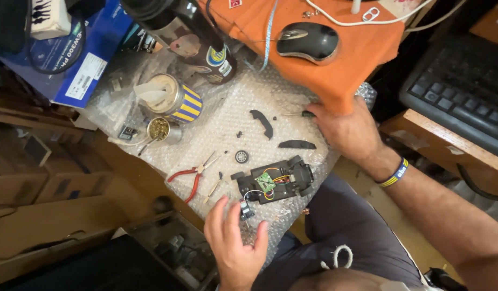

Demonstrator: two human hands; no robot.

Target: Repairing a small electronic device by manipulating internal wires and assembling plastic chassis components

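My left hand [235,242] hovers open, fingers spread, just below the toy car chassis [276,180] with its green circuit board, which lies on the bubble wrap [227,116]. My right hand [346,129] closes on a small screwdriver [298,114] beside the orange cloth [335,54]. Loose black body pieces [262,123], a wheel [241,157] and red pliers [188,180] lie around it; I judge disassembly underway, needing the driver brought onto the chassis.

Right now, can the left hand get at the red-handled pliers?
Probably yes. The left hand hovers open over the bubble wrap just below the toy car chassis. The red-handled pliers lie flat beside it, with only a small stick-like tool between them and nothing on top.
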